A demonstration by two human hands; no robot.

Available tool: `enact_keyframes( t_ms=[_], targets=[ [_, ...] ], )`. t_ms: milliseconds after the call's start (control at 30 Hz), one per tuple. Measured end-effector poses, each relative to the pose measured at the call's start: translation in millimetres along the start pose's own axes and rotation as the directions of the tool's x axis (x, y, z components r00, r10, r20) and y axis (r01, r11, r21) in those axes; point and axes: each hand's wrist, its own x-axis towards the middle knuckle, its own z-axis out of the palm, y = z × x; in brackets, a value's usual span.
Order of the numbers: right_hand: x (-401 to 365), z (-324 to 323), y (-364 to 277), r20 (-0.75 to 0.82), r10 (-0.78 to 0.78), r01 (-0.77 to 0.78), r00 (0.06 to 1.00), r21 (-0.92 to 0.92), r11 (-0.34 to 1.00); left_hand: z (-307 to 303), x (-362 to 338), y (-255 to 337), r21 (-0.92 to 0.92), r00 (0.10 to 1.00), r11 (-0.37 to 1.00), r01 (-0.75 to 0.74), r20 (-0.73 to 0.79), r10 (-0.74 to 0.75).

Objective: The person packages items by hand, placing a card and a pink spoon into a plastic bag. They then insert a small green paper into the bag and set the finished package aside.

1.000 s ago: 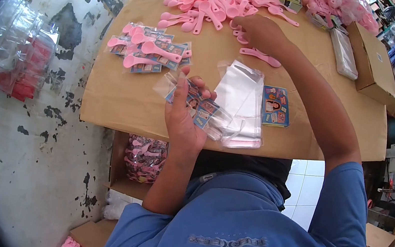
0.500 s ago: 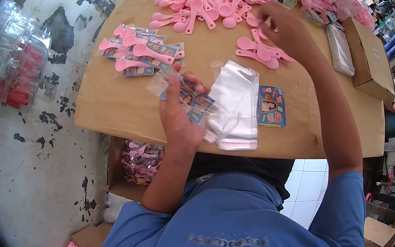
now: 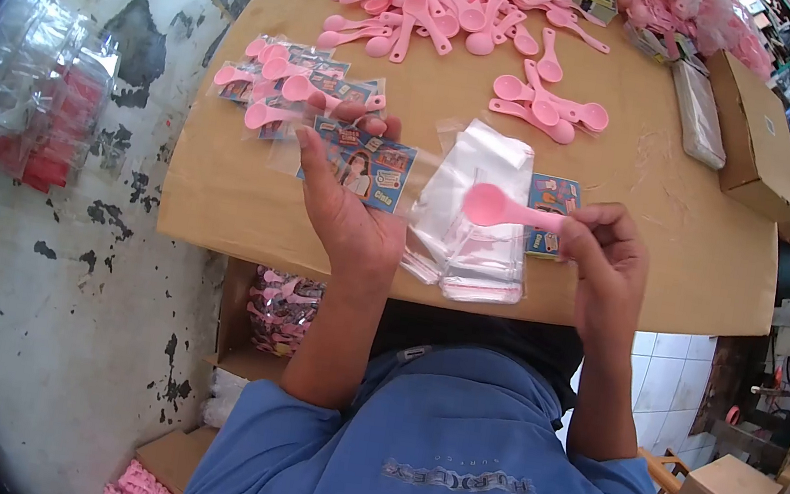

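Observation:
My left hand [image 3: 356, 216] holds a clear plastic bag with a blue printed card [image 3: 366, 164] inside. Between the thumb and fingers of my right hand [image 3: 612, 268] is the handle of a pink spoon [image 3: 488, 206], its bowl pointing left over the clear bags. Those flat clear bags [image 3: 476, 258] lie stacked between my hands. Behind the spoon's handle sits a small pile of blue cards [image 3: 556, 191], partly covered. To the left, bagged cards with pink spoons [image 3: 301, 92] lie in an overlapping heap, close to my left fingers.
Loose pink spoons [image 3: 438, 11] are heaped at the back, with a smaller group [image 3: 545, 112] nearer. At right stand a cardboard box [image 3: 754, 136] and a pack of clear bags [image 3: 699, 113]. Plastic packs [image 3: 37, 96] hang by the left wall.
My right hand has come back from the spoon pile toward me, now holding a pink spoon. My left hand has turned the bagged card flatter and more into view.

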Motion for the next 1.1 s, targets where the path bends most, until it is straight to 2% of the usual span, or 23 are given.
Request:
enact_keyframes(
  t_ms=[167, 300, 433, 500, 600, 700, 800, 900, 1000, 1067, 1100],
  targets=[
    [-6.9, 25.6, -1.4, 0.167, 0.078, -0.091, 0.983, 0.075, 0.993, 10.3, -16.2, -7.5, -0.018, 0.996, 0.999, 0.044, 0.08, -0.042],
    [-12.7, 46.3, -11.3, 0.264, 0.149, -0.178, 0.953, 0.092, 0.98, 12.3, -24.1, -8.4, -0.075, 0.984, 0.981, 0.181, 0.014, -0.18],
    [-10.6, 44.9, 10.1, 0.257, -0.022, 0.02, 0.966, 0.008, 1.0, 13.4, -35.4, -13.7, -0.22, 0.928, 0.903, 0.37, 0.043, -0.37],
    [-8.5, 47.7, 12.1, 0.225, -0.055, 0.075, 0.973, -0.078, 0.994, 14.4, -41.6, -14.6, -0.195, 0.911, 0.89, 0.411, 0.087, -0.402],
    [-8.5, 49.1, 12.1, 0.201, -0.038, 0.074, 0.979, -0.175, 0.982, 13.9, -42.3, -13.8, -0.166, 0.892, 0.878, 0.45, 0.124, -0.434],
    [-11.5, 51.6, 4.7, 0.237, -0.122, 0.171, 0.964, -0.202, 0.964, 11.9, -38.6, -11.3, -0.121, 0.873, 0.866, 0.485, 0.124, -0.472],
    [-11.6, 38.1, -8.2, 0.386, -0.121, 0.29, 0.915, -0.418, 0.861, 16.5, -33.8, -5.4, -0.089, 0.847, 0.844, 0.53, 0.113, -0.52],
    [-9.3, 28.2, -17.4, 0.381, -0.301, 0.484, 0.874, -0.637, 0.599, 23.0, -27.3, 0.8, -0.08, 0.809, 0.809, 0.583, 0.153, -0.568],
    [-2.8, 21.9, -22.3, 0.436, -0.429, 0.607, 0.791, -0.647, 0.462, 26.8, -25.9, 0.8, -0.083, 0.738, 0.743, 0.664, 0.234, -0.633],
    [1.7, 29.1, -28.9, 0.512, -0.509, 0.702, 0.692, -0.642, 0.308, 26.9, -29.4, -3.5, -0.093, 0.676, 0.682, 0.725, 0.282, -0.681],
    [3.5, 32.2, -30.3, 0.55, -0.54, 0.74, 0.637, -0.634, 0.226, 33.6, -34.5, -1.8, -0.053, 0.669, 0.679, 0.732, 0.243, -0.702]
  ],
)
